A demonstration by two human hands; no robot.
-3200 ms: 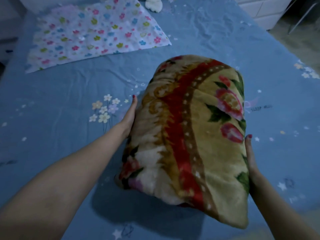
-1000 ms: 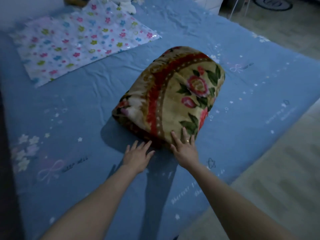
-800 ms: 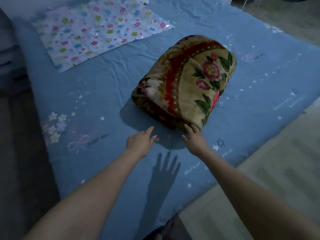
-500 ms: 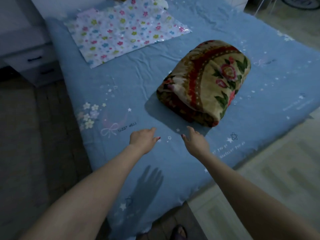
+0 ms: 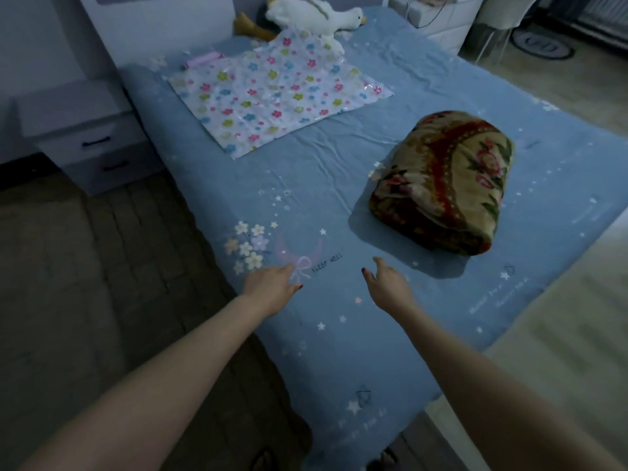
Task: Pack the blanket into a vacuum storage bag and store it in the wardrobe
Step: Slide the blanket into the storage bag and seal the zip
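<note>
Both hands empty: left hand point(image 5: 272, 287) and right hand point(image 5: 387, 287) hover open over the bed's near edge. Folded blanket point(image 5: 445, 178) sits bundled toward the right edge; vacuum storage bag point(image 5: 272, 93) lies flat near the head end. Bagging, sealing and wardrobe all remain.

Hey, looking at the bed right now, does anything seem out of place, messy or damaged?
Nothing stands out. The folded blanket sits intact on the bed, and the flowered vacuum storage bag lies flat near the plush goose. Both hands, left hand and right hand, are empty.
</note>
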